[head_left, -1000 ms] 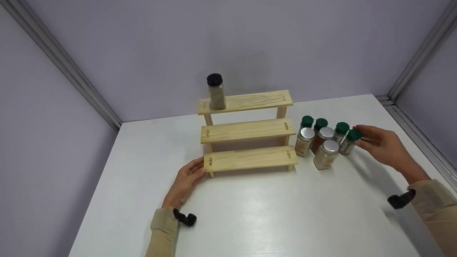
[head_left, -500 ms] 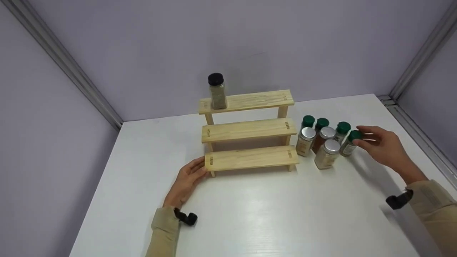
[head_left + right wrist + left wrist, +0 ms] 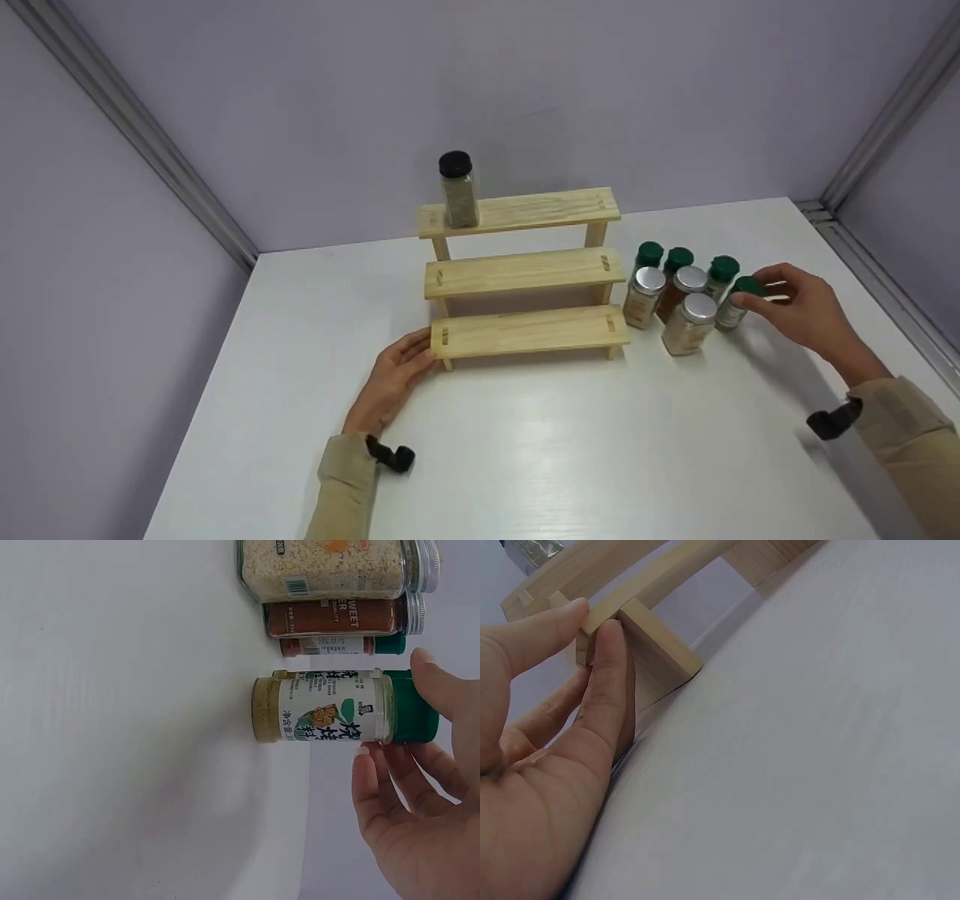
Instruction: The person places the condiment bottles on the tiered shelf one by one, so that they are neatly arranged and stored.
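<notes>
A three-tier wooden shelf rack (image 3: 525,334) stands on the white table. At the left end of its lowest board, my left hand (image 3: 390,382) pinches the wood; in the left wrist view the thumb (image 3: 566,619) lies on the board's end and a finger is beneath it. My right hand (image 3: 806,311) is at the rightmost green-capped seasoning bottle (image 3: 731,313), thumb and fingers on opposite sides of its cap. In the right wrist view this bottle (image 3: 322,709) stands with its base on the table, and its label shows a picture of food.
A black-capped jar (image 3: 460,199) stands at the left of the top board. Right of the rack, several jars crowd together, among them a silver-lidded jar (image 3: 686,330) in front, another silver-lidded jar (image 3: 643,300) nearest the rack, and a green-capped bottle (image 3: 721,274) behind.
My right hand has shifted slightly left, its thumb now farther across the green cap. The left hand stays at the rack's end, and the bottles stand as before.
</notes>
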`<state>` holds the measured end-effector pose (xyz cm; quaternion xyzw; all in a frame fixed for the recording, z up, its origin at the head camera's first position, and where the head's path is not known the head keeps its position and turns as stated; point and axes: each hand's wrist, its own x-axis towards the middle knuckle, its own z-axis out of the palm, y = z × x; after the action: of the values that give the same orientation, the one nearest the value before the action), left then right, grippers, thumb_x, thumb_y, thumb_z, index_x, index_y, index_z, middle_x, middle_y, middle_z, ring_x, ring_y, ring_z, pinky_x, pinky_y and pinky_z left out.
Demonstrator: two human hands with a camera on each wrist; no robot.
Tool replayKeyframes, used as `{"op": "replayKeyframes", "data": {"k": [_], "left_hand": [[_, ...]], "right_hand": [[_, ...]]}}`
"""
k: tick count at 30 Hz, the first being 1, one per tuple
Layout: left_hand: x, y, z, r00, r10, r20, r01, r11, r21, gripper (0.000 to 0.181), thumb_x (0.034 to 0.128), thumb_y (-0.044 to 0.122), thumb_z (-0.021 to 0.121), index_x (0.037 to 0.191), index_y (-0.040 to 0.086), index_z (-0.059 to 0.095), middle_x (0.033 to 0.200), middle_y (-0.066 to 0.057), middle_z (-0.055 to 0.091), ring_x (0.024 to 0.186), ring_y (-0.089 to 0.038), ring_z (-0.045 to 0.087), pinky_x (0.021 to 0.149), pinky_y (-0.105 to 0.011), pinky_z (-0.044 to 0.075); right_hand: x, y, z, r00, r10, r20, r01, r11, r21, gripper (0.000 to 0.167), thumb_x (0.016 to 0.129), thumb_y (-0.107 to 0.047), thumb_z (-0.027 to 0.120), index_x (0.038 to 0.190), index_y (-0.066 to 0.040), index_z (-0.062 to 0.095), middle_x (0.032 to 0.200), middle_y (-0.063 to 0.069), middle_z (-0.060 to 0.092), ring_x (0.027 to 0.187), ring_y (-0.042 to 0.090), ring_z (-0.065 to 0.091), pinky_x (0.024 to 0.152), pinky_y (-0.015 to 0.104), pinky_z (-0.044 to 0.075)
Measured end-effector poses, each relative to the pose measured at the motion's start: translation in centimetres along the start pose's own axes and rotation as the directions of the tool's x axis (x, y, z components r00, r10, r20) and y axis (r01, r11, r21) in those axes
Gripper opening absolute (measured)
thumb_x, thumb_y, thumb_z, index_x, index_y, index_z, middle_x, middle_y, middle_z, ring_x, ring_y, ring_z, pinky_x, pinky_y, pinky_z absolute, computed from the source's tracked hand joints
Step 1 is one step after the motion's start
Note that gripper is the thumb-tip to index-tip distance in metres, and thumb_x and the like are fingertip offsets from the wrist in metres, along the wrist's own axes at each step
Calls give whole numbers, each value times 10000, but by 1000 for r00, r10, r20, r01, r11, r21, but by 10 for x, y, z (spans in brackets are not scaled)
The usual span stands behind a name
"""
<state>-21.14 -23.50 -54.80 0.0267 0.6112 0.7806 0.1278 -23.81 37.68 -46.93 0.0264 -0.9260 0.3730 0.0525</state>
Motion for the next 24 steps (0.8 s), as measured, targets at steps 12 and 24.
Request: {"op": "replayKeyframes", "data": {"k": [12,24], "left_hand": [[1,2,1,1000,7,-8,-7,1000,5,607,1053,94,695,1592,-13,438,1589,-206,488,1346,-202,600,1128,-312,541],[-1,0,2,1000,3,-1,-3,1000,8,614,1049,107,706,1593,-1,442,1604,-208,485,1396,-231,575,1153,-337,527]], "right_hand": [[0,9,-4,983,-178,40,171,975,142,505,1007,-69,755,1470,36,583,1220,-239,611,1041,-135,600,880,9,507],[-7,2,-11,993,-118,22,113,981,158,479,1002,-204,790,1398,12,630,1158,-256,644,1019,-142,629,851,31,532]]}}
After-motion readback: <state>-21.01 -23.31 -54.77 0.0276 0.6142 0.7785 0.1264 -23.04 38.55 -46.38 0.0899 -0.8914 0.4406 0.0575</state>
